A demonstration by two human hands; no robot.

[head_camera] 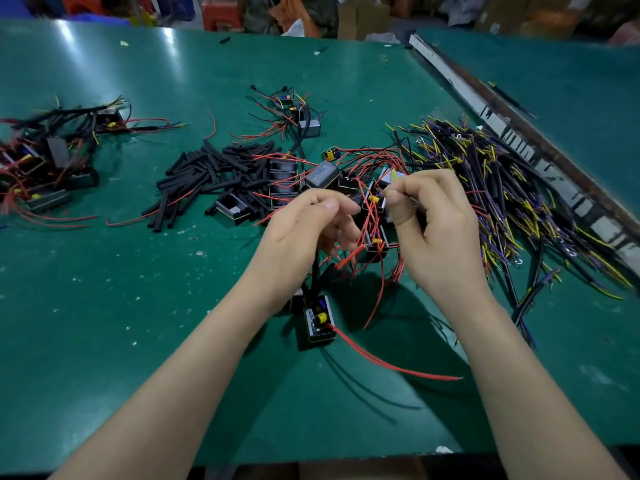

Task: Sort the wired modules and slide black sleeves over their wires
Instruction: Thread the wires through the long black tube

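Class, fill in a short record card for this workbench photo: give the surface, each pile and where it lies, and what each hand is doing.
surface: green table
centre pile: loose black sleeves
far left pile: modules with black-covered wires
right pile: yellow, purple and black wires
middle cluster: modules with red wires
left hand: fingers curled around black wires, a module hanging below
right hand: pinching thin wire ends above the cluster
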